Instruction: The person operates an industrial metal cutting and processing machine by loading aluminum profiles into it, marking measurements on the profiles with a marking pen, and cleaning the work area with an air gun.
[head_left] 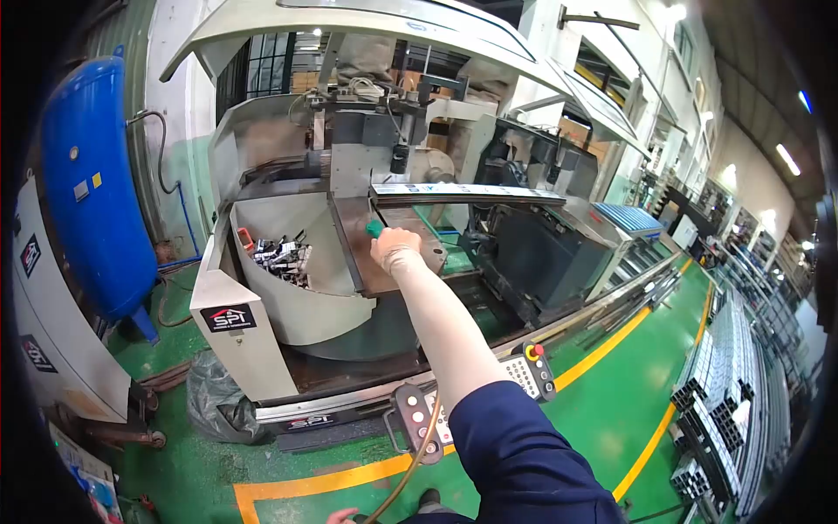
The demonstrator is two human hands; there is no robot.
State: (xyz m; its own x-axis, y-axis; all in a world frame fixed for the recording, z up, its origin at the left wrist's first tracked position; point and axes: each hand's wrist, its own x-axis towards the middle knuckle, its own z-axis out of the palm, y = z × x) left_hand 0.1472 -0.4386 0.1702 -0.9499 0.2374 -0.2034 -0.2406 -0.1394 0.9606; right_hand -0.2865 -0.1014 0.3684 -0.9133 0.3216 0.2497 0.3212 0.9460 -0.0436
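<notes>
My right hand (397, 247) reaches forward over the saw machine, fingers wrapped round a green air blow gun (374, 228) with a thin dark nozzle. A yellowish hose (403, 482) rises from the bottom edge and passes behind my forearm. Just beyond the hand, a long profile (467, 189) with printed film on top lies across the machine. Below it is the brown metal bed (356, 240). Only a sliver of my left hand (340, 517) shows at the bottom edge, close to the hose; its fingers are mostly cut off.
A curved bin (305, 307) on the left holds small metal offcuts. The control panel (422, 421) stands before me, under my arm. A blue tank (92, 188) stands at left. Stacked metal profiles (723, 393) lie on the right, past a yellow floor line.
</notes>
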